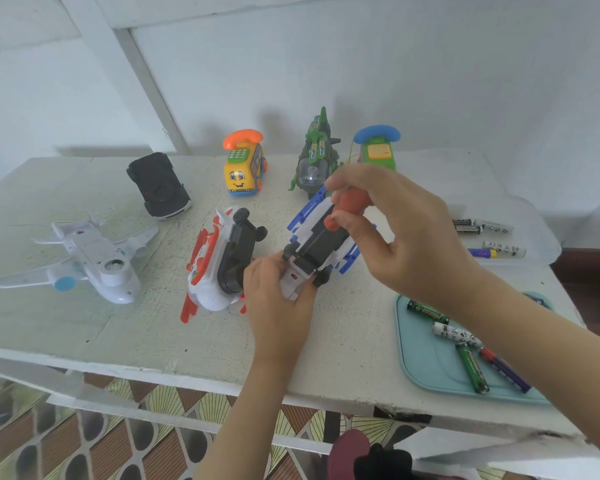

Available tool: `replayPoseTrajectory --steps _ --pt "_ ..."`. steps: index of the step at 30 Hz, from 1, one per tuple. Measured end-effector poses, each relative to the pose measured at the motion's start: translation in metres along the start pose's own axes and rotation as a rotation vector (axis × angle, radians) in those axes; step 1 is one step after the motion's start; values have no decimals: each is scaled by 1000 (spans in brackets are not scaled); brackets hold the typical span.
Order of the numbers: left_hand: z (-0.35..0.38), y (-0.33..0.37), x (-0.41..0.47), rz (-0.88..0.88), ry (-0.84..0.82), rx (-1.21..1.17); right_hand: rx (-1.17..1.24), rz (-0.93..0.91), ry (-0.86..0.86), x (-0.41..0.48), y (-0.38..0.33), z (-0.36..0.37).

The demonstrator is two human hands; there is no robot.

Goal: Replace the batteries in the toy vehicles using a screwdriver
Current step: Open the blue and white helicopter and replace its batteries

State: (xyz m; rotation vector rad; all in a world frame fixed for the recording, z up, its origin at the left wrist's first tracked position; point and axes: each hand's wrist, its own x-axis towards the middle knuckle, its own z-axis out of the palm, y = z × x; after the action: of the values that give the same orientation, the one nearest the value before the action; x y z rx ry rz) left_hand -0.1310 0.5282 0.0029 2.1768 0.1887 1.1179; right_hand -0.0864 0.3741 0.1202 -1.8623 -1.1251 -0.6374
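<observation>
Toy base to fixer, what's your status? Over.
Left hand grips blue-and-white toy, underside up. Right hand holds orange screwdriver over it, tip hidden. Nothing blocking; batteries on teal tray.

R hand [395,230] grips screwdriver [349,206] (orange handle) on blue-white toy [321,237].

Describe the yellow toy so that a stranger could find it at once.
On the white table, three upright toys stand along the far edge by the wall. The yellow toy bus is the leftmost, beside the green helicopter. Only it has a smiling face and an orange handset on top; the green phone toy carries a blue one.
</observation>
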Motion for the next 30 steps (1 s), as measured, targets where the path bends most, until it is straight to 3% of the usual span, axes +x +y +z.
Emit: replayPoseTrajectory --steps 5,11,19,23,30 --pt "0 0 0 -19 20 -20 -40 -104 -52 -6 -1 0" --pt "-1 -1 -1 2 18 -29 138 55 29 -1 1 -1" --pt "-1 -2 -1 8 26 -30 165 142 246 3 -7 0" --pt "0 -3 -1 11 25 -27 327 236 242 4 -7 2" --pt "0 -2 -1 4 21 1 321 227 245 3 -4 5"
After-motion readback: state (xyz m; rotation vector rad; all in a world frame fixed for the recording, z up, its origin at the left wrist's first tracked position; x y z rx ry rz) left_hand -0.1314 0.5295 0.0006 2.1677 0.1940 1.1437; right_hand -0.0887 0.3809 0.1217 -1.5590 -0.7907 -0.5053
